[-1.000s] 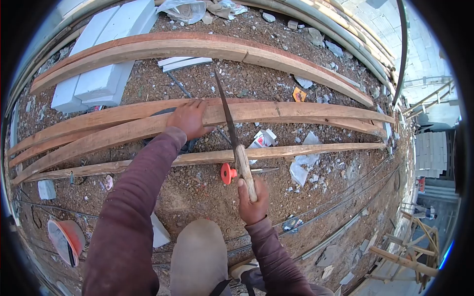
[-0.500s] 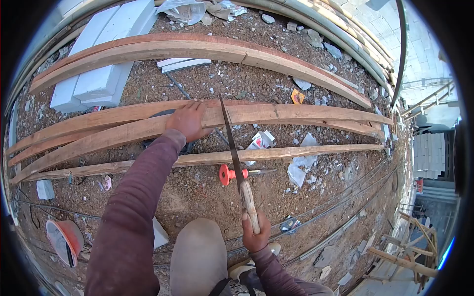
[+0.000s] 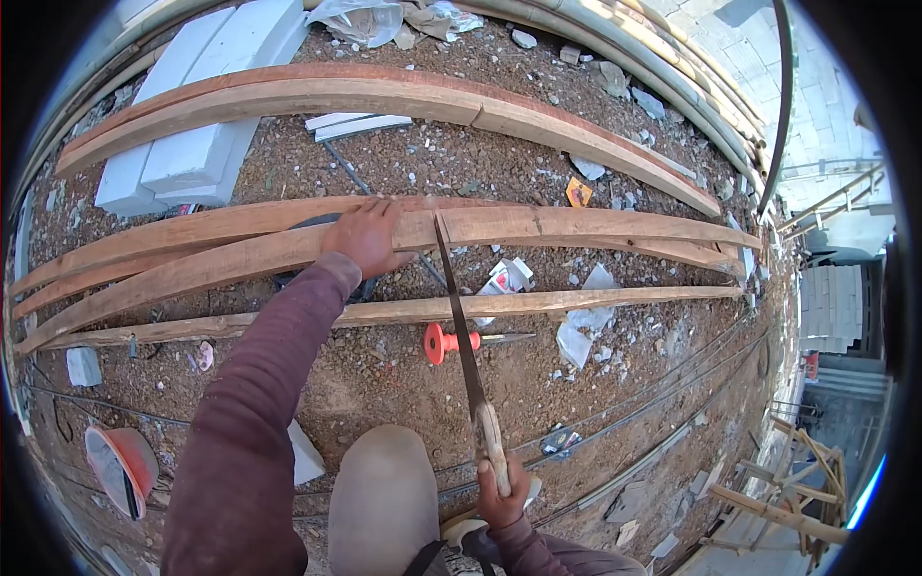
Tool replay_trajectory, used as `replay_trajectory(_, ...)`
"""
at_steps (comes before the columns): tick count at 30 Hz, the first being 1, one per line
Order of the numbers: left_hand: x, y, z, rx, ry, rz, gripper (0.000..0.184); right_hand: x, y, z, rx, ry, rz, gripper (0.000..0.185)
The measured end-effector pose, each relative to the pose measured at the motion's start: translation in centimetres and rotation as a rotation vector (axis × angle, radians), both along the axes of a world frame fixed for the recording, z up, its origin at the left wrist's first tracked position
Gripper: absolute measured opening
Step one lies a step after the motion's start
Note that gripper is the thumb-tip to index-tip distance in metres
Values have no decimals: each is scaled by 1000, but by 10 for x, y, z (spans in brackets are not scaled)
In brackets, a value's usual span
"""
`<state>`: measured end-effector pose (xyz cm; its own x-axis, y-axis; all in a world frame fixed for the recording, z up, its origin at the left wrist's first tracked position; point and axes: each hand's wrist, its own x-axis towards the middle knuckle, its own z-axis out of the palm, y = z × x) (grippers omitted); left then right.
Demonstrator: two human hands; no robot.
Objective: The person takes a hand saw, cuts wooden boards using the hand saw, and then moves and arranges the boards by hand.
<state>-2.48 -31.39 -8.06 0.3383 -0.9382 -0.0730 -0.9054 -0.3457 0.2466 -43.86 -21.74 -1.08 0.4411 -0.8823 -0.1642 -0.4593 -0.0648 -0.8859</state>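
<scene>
My right hand (image 3: 504,490) is closed round the wooden handle (image 3: 492,432) of a handsaw. Its long dark blade (image 3: 461,326) points away from me, and the tip end lies in a cut across a wooden beam (image 3: 576,224). Just left of the cut, my left hand (image 3: 365,235) grips that beam from above, fingers over its far edge. Other beams lie under and beside it. Below the blade's middle is a tool with a red-orange handle (image 3: 440,343) and a pointed metal shaft, on the ground beyond a nearer thin beam (image 3: 538,300).
Another long beam (image 3: 384,94) lies farther off, across white blocks (image 3: 192,163). Bamboo poles (image 3: 672,67) line the back. An orange bucket (image 3: 134,461) is at the left. Plastic scraps (image 3: 581,331), stones and thin rods litter the soil. My knee (image 3: 384,499) is bent beneath me.
My right hand has drawn the saw back toward me, so the blade's tip now sits at the beam instead of past it. The left hand stays put on the beam.
</scene>
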Motion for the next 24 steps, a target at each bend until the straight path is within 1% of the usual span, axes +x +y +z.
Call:
replay_trajectory(2,0,2,-1,17,4,5,92,2,2,8,-99,10,62,22)
replay_trajectory(3,-1,3,-1,10,6,3,92,19,-11,3,-99,27,67,20)
replay_trajectory(4,-1,1,1,-7,1,7,92,49,-38,-11,-109,36,77,19)
replay_trajectory(6,-1,-3,2,5,7,13,91,117,-89,-29,-86,-51,79,16)
replay_trajectory(9,5,-1,0,8,-8,-8,89,108,-83,-27,-36,-115,65,17)
replay_trajectory(11,2,-1,-3,3,-4,-20,89,48,-39,-15,36,-45,13,19)
replay_trajectory(13,2,1,-3,7,-12,-16,89,-4,1,-1,-5,19,26,23)
replay_trajectory(16,1,1,-6,-6,-19,-7,89,23,-12,-11,52,4,-22,16)
replay_trajectory(17,0,0,-3,14,-3,-8,87,57,-36,-18,-40,3,15,16)
replay_trajectory(18,-1,-1,2,34,10,-5,86,96,-66,-25,-131,0,55,19)
replay_trajectory(20,1,-1,6,56,14,-7,85,141,-93,-23,-137,-114,78,27)
replay_trajectory(22,2,0,5,58,20,-10,86,106,-74,-38,-42,-71,41,22)
replay_trajectory(23,0,2,3,54,19,-15,86,77,-59,-40,-2,-43,22,19)
replay_trajectory(24,1,1,1,42,10,-18,86,44,-35,-29,-6,13,25,16)
